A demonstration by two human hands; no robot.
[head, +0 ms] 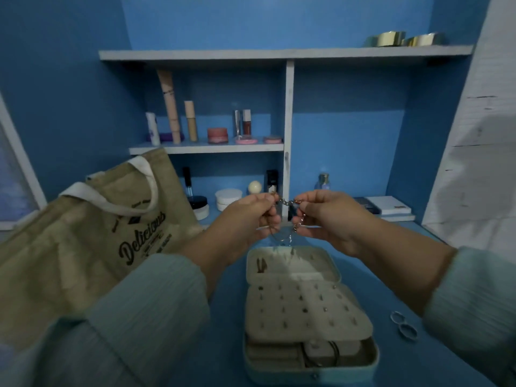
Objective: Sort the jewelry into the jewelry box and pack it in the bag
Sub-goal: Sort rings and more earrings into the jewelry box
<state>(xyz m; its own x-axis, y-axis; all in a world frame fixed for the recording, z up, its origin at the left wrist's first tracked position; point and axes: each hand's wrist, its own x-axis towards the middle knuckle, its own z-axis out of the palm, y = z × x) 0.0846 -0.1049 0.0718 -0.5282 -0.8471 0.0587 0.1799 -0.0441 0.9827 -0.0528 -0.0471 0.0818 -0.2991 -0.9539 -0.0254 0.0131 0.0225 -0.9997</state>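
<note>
A thin chain necklace [287,203] is stretched between both hands above the open jewelry box [307,311]. My left hand [248,216] pinches one end and my right hand [326,216] pinches the other; the rest of the chain hangs in a loop below them. The pale box lies on the blue table with its lid tilted back, a padded earring panel on top and compartments beneath. A beige tote bag [92,247] printed "Delicious" stands to the left. Two silver rings [403,325] lie on the table right of the box.
A white shelf unit [289,129] against the blue wall holds cosmetic tubes, jars and bottles. Books [388,208] lie at the right behind my right hand. Gold bangles [405,39] sit on the top shelf. A white panel stands at the far right.
</note>
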